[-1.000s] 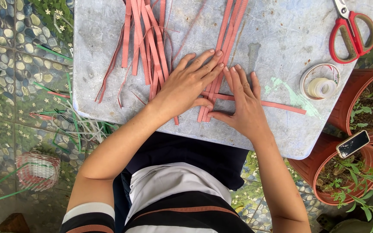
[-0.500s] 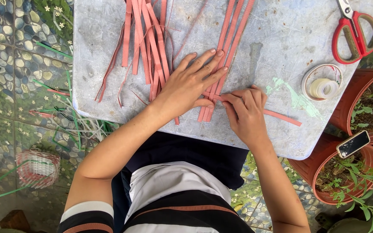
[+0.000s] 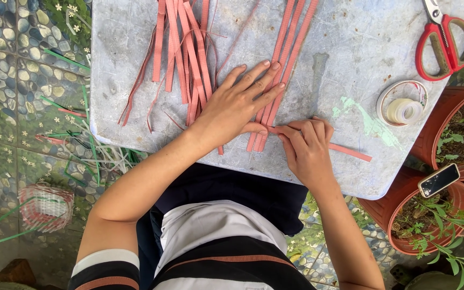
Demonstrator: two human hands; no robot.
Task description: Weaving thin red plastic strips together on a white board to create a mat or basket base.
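Filling most of the upper view, a grey table (image 3: 350, 48) with a worn, scuffed top carries the work. Below it sits the person, in a dark striped top with dark cloth over the lap. To the left the floor (image 3: 6, 70) is patterned like pebbles, strewn with green and white strip offcuts, and a small pink and white woven basket (image 3: 46, 207) stands there. On the right are terracotta pots (image 3: 430, 225) with soil and small green plants; a phone (image 3: 439, 180) lies across the rim of one.

On the table a loose bundle (image 3: 186, 51) of pink strips lies at upper left, well apart from the red-handled scissors (image 3: 447, 45) at the far right corner. A tape roll (image 3: 402, 104) lies below the scissors.

The left hand (image 3: 240, 102) lies flat, fingers spread and straight, pressing down on a set of upright strips (image 3: 291, 37) near the table's front edge; it grips nothing. The right hand (image 3: 307, 147) is curled, its fingertips pinching a crosswise strip (image 3: 350, 152) just beside the left thumb. That strip runs right from the pinch, flat on the table, and meets the lower ends of the upright strips.
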